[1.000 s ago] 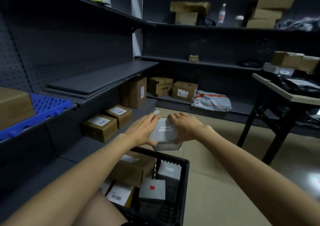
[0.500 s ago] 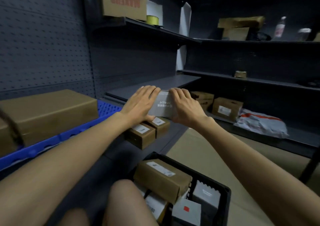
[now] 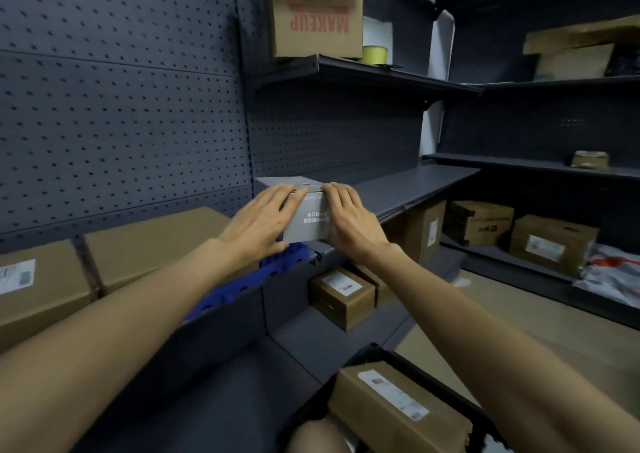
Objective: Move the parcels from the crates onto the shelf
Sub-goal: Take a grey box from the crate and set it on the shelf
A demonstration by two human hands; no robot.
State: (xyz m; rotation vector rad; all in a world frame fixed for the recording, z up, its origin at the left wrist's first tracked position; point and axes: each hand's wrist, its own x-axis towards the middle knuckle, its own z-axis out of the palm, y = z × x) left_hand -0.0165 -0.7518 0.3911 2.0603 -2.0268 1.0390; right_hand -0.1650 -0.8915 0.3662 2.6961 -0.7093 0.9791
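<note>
Dark pegboard shelving is filling the view. I'm holding a grey box (image 3: pixel 308 217) at the middle shelf (image 3: pixel 415 189) edge, left hand (image 3: pixel 263 224) and right hand (image 3: pixel 349 224) flat against its sides, fingers nearly straight, both grips pressing it. Brown parcel (image 3: pixel 398 407) is lying in the black crate (image 3: pixel 360 359) below.

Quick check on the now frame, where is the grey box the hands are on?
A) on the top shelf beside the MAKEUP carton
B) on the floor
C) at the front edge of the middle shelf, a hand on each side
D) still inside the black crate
C: the grey box sits at the middle shelf edge, left hand and right hand flat against its sides, well above the black crate.
</note>
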